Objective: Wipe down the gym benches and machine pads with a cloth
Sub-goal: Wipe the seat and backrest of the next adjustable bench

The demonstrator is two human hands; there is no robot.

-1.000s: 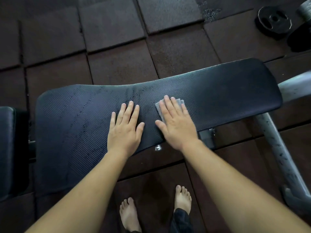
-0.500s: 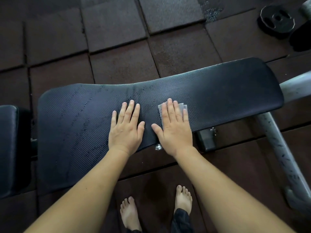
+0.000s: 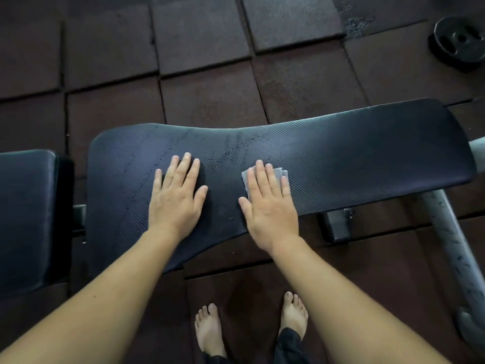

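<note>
Dark brown rubber floor tiles (image 3: 210, 95) in square slabs, seams plain, some edges lifted, under dim, even light. Toward 1 o'clock, a scuffed, crumbled patch (image 3: 357, 24) at a tile's edge. At 2 o'clock, a black weight plate (image 3: 459, 39) lying flat on the floor.

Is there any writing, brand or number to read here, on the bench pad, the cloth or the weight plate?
No text can be read.
bench pad: ribbed surface, no label shows.
cloth under the right hand: no print shows.
weight plate: any marking too dark and blurred to read.
</note>
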